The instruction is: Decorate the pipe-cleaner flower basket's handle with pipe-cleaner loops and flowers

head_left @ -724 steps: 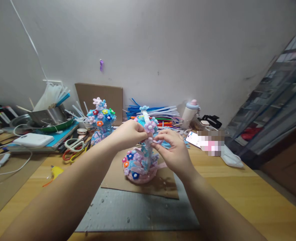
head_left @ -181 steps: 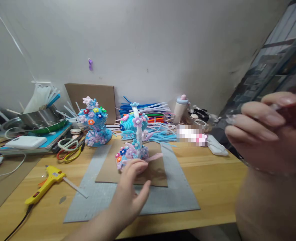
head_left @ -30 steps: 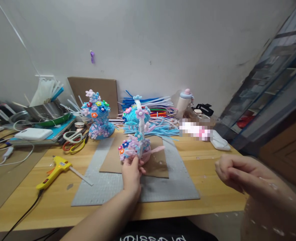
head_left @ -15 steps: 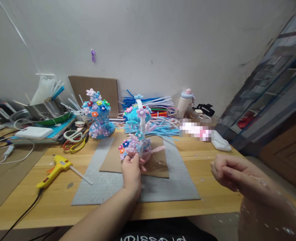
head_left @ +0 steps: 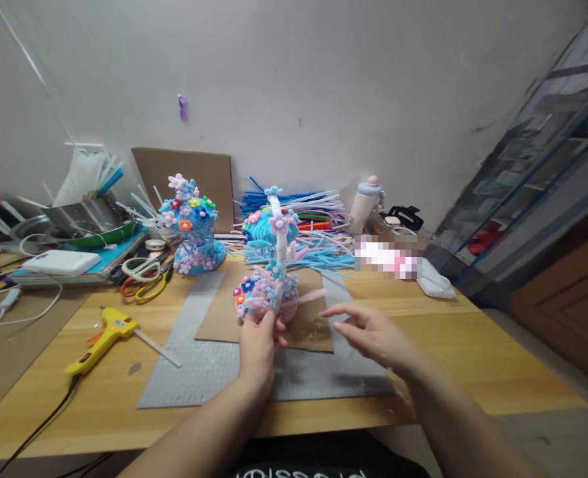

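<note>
A flower-covered pipe-cleaner piece (head_left: 267,292) with a white wrapped upright (head_left: 280,249) and a blue domed top (head_left: 264,229) stands on a brown cardboard sheet (head_left: 214,322). My left hand (head_left: 261,335) grips its base at the foot of the upright. Pale pink strands (head_left: 308,297) stick out from the piece to the right. Over the right part of the grey cutting mat (head_left: 174,382), my right hand (head_left: 368,332) hangs with thumb and forefinger apart and nothing seen between them. It is nearest to the tips of the pink strands, not touching them.
A similar flowered piece (head_left: 192,229) stands at the back left. On the left lie a yellow glue gun (head_left: 107,335) and scissors (head_left: 154,285). Bundles of pipe cleaners (head_left: 314,252) lie behind, with a white bottle (head_left: 366,202) and a white packet (head_left: 436,282) to the right.
My right hand has moved left from beyond the mat's right side to near the pink strands, and its curled fingers have opened. My left hand keeps its hold on the base.
</note>
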Available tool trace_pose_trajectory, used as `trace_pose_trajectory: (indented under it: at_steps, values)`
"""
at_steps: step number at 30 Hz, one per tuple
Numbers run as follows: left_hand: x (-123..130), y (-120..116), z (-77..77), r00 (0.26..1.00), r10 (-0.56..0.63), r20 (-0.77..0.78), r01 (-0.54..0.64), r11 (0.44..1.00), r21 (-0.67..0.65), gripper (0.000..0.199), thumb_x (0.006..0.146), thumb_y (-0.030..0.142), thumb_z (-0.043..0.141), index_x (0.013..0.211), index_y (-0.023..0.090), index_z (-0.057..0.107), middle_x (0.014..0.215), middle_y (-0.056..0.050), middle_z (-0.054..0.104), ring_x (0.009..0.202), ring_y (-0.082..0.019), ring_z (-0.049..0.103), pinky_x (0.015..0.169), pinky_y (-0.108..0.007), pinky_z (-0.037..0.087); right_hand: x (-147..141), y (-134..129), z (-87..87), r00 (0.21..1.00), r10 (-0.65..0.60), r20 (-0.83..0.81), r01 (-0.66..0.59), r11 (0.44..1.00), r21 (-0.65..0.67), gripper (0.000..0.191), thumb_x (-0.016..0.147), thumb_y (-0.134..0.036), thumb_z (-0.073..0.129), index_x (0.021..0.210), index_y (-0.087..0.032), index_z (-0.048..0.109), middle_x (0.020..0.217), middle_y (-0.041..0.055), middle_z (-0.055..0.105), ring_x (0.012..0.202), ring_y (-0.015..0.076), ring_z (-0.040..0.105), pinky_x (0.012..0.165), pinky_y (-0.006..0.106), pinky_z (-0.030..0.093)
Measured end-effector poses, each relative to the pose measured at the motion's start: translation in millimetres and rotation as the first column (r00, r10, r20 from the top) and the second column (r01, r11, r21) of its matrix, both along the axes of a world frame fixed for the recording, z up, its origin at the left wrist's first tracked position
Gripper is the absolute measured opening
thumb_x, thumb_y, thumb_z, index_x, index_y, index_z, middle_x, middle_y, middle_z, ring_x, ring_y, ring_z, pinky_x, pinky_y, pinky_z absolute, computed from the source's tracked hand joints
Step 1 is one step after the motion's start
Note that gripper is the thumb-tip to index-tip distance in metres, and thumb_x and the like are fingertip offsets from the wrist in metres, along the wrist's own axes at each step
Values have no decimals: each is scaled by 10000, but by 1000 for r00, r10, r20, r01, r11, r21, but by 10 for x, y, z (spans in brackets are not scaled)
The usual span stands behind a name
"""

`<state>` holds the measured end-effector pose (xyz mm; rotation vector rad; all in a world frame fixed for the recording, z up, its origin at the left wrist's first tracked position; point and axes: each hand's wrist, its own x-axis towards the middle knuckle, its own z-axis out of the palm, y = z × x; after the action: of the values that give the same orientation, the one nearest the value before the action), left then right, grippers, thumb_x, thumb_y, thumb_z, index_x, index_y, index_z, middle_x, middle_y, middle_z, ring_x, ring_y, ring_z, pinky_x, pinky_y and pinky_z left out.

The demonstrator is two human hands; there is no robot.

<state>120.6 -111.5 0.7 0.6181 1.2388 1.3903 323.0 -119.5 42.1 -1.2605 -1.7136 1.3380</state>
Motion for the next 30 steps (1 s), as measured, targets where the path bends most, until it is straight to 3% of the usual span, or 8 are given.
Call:
trace_pose_trajectory:
  at_steps: [3,5,8,16,22,26,30]
  values:
    - [-6,8,6,999,-28,-24,28,1000,-5,306,655,400,663,765,166,498,508,39,589,313,-73,476,337,-160,245,-370,180,-171,998,-52,-23,53,997,59,369,826,-324,566,1144,-143,612,584,-28,557,443,94,447,431,207,335]
    - [-16,14,9,999,-39,-38,39,999,-3,316,643,405,681,748,158,512,498,33,587,313,-74,477,336,-160,240,-550,276,-231,994,-113,5,112,986,124,380,790,-275,598,1146,-142,621,836,58,692,680,158,621,618,262,473]
    - [-42,14,20,998,-45,-48,45,999,-3,336,627,416,702,723,155,514,496,29,585,316,-72,477,332,-158,232,-691,359,-264,987,-157,31,150,976,158,305,794,-271,592,1070,-155,652,1001,90,717,892,214,661,797,319,488]
    - [-106,-7,100,998,-54,-21,54,998,24,445,592,494,745,771,161,510,499,35,589,321,-78,489,335,-158,262,-858,429,-397,969,-240,65,231,966,117,211,740,-324,648,859,-152,677,727,68,708,701,219,644,661,315,457]
    - [-134,17,103,997,-64,-39,67,996,60,478,612,513,739,858,163,526,512,36,602,320,-84,491,341,-161,300,-930,452,-385,952,-289,-104,293,956,29,262,764,-420,571,715,-166,612,663,57,684,607,179,619,604,280,457]
    - [-150,40,93,995,-70,-77,76,994,80,458,646,502,719,889,167,524,538,29,615,328,-88,494,342,-170,333,-924,458,-288,915,-343,-211,344,938,-34,326,749,-497,571,670,-181,562,445,-29,523,411,122,471,457,238,370]
    - [-167,46,67,987,-84,-137,100,988,116,397,681,471,702,880,176,526,541,29,616,329,-94,476,353,-204,390,-949,450,-244,883,-384,-269,382,922,-61,352,736,-531,594,694,-183,573,372,-70,410,351,102,370,404,228,295]
